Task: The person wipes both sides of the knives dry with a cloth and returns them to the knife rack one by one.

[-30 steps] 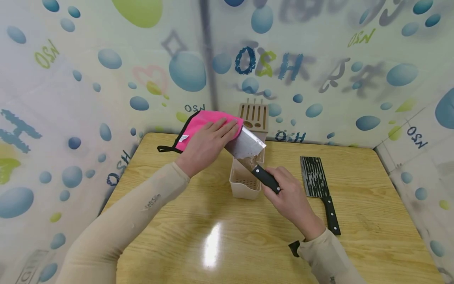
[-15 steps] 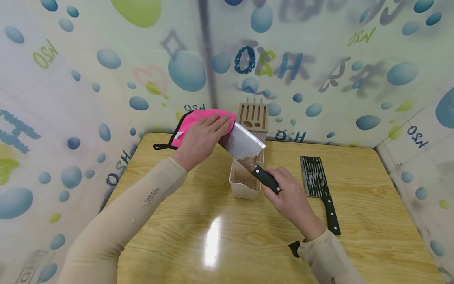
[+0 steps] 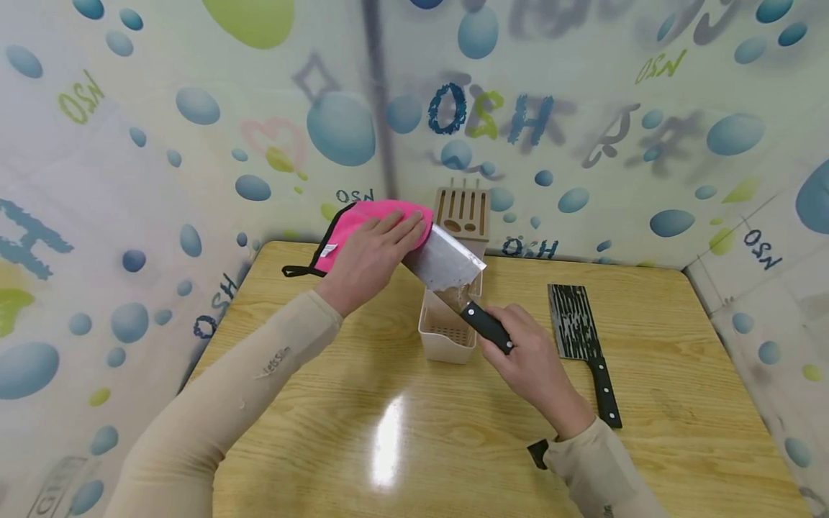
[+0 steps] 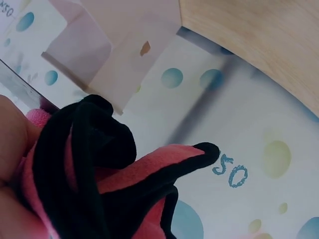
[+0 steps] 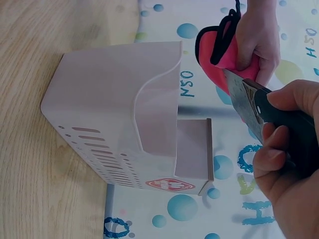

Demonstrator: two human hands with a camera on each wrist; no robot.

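My right hand (image 3: pixel 532 356) grips the black riveted handle of a cleaver (image 3: pixel 447 262), its wide metal blade slanting up to the left above the table. Over the blade's far part, my left hand (image 3: pixel 372 255) holds a pink cloth (image 3: pixel 346 226) edged in black, with a hanging loop at its left. In the right wrist view, the left thumb lies on the near side of the cloth (image 5: pixel 212 62), pinching it about the blade. The cloth (image 4: pixel 134 181) hangs in folds in the left wrist view. The blade's far end is hidden under cloth and fingers.
Behind and below the blade stands a pale knife holder (image 3: pixel 447 350) with a slotted brown top (image 3: pixel 463 214) at the back. A second cleaver (image 3: pixel 576 324), its blade patterned black, lies on the wooden table (image 3: pixel 311 432) at the right. Printed walls enclose the table.
My left hand and the cloth slid up-left along the blade, baring more metal, then shifted slightly back right. My right hand and the cleaver have stayed nearly still.
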